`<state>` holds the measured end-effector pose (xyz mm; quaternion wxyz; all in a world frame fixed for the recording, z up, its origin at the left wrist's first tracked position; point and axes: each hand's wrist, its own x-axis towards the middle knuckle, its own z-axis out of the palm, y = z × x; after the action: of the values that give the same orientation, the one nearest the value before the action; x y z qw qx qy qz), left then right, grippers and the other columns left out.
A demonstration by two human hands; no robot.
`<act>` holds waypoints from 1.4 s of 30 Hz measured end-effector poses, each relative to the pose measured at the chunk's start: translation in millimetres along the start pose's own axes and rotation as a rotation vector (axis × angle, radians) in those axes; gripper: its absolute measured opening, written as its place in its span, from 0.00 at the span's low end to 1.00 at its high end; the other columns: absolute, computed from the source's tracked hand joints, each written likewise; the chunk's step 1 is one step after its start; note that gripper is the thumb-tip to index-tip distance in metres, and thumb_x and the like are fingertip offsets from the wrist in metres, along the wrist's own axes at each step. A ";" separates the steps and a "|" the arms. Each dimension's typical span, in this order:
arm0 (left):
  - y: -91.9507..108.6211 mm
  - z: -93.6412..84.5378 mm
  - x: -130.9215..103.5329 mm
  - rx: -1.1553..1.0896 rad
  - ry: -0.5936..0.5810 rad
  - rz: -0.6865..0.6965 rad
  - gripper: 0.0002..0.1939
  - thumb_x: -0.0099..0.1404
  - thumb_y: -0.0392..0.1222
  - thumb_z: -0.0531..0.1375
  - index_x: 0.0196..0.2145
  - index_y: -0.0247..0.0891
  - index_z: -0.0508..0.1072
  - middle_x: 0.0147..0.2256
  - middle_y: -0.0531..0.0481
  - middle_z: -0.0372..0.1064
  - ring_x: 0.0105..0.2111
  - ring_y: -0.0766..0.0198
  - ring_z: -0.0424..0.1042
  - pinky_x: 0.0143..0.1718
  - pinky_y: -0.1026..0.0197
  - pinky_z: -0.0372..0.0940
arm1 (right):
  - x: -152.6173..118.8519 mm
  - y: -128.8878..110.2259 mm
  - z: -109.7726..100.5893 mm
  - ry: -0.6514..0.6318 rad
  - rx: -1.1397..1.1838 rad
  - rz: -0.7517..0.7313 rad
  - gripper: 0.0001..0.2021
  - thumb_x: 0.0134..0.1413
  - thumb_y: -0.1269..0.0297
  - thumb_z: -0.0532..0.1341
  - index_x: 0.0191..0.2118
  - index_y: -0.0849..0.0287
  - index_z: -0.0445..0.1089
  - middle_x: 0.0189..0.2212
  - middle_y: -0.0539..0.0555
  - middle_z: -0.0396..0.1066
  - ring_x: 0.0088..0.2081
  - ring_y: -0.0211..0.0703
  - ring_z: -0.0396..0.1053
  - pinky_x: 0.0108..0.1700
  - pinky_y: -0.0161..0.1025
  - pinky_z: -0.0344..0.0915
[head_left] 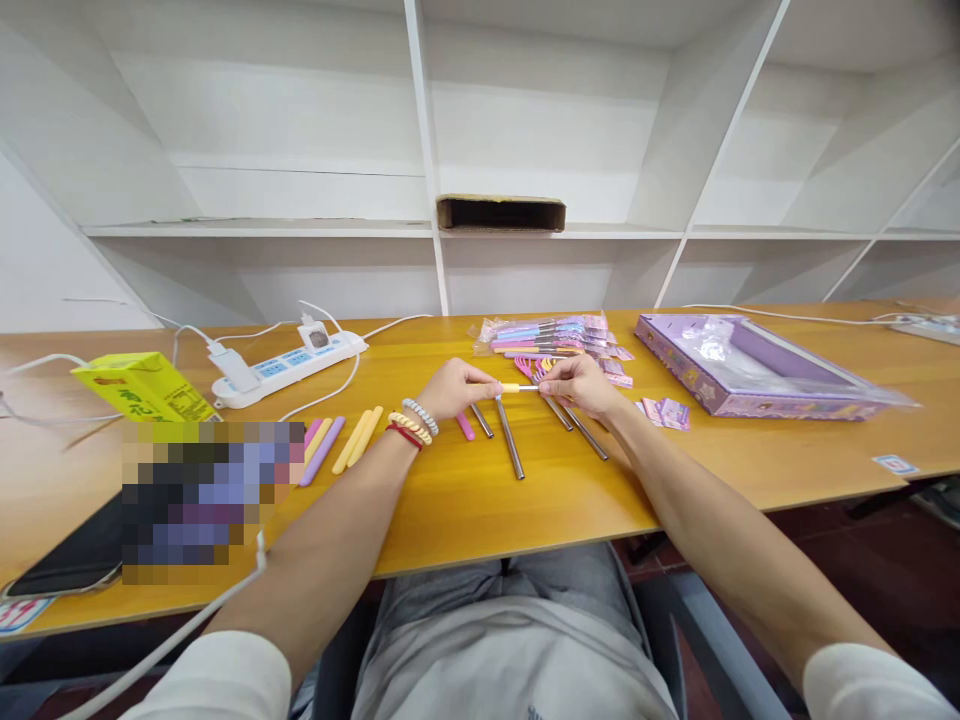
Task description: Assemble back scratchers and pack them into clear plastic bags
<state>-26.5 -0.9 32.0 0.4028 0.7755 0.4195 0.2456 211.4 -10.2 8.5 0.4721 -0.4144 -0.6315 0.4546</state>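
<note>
Above the table, my left hand (450,388) pinches one end of a short yellow stick (511,388). My right hand (579,386) is closed on the thin, pale shaft at the stick's other end. Both fists hide the ends, so the full shape cannot be told. Just below my hands lie a silver metal rod (511,440), another rod (588,436) to the right, and a pink stick (466,426) by my left fingers. Coiled pink and yellow pieces (525,368) lie behind my right hand.
Sealed packs (555,332) lie behind my hands; a purple box (757,400) stands at right, with small cards (666,413) beside it. Leftward are yellow sticks (358,440), a purple stick (322,452), a power strip (289,368), a yellow carton (146,388) and a tablet (71,540).
</note>
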 end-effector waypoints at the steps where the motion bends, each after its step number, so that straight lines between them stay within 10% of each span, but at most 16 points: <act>1: 0.9 1.2 -0.9 0.060 0.024 0.018 0.26 0.55 0.58 0.60 0.40 0.31 0.78 0.20 0.50 0.63 0.15 0.68 0.64 0.12 0.66 0.53 | 0.4 0.6 -0.3 0.001 0.001 -0.004 0.09 0.32 0.63 0.69 0.19 0.61 0.72 0.12 0.49 0.64 0.13 0.32 0.55 0.14 0.33 0.47; 14: 2.1 15.4 5.3 0.941 0.334 0.327 0.19 0.66 0.49 0.49 0.35 0.37 0.76 0.33 0.44 0.72 0.38 0.57 0.69 0.40 0.56 0.57 | -1.4 -3.0 -7.4 0.071 -0.030 -0.056 0.07 0.38 0.64 0.64 0.28 0.60 0.70 0.19 0.49 0.69 0.17 0.34 0.61 0.19 0.32 0.53; 25: 0.4 48.8 4.9 0.994 0.240 0.324 0.19 0.69 0.50 0.44 0.43 0.42 0.72 0.37 0.47 0.68 0.32 0.62 0.69 0.32 0.60 0.59 | 3.5 6.7 15.5 0.042 -0.058 -0.059 0.20 0.36 0.61 0.67 0.39 0.60 0.66 0.25 0.49 0.71 0.21 0.33 0.63 0.22 0.32 0.58; 31: -4.1 46.4 10.8 1.048 0.285 0.422 0.17 0.69 0.48 0.46 0.40 0.42 0.73 0.34 0.48 0.69 0.32 0.62 0.69 0.32 0.59 0.56 | 2.0 1.8 1.9 -0.118 -0.228 0.064 0.15 0.42 0.53 0.65 0.25 0.62 0.68 0.19 0.51 0.68 0.17 0.34 0.61 0.20 0.34 0.58; 42: -11.6 32.5 25.3 1.038 0.458 0.379 0.12 0.67 0.43 0.51 0.34 0.39 0.74 0.30 0.47 0.73 0.34 0.58 0.69 0.36 0.54 0.52 | 13.8 14.7 -30.4 0.206 -0.233 -0.063 0.18 0.39 0.49 0.65 0.26 0.62 0.70 0.16 0.46 0.62 0.17 0.32 0.57 0.20 0.32 0.53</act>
<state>5.0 10.8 5.5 -0.1801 0.8596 0.4150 0.2373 239.5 12.0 1.7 0.4972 -0.4908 -0.6408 0.3183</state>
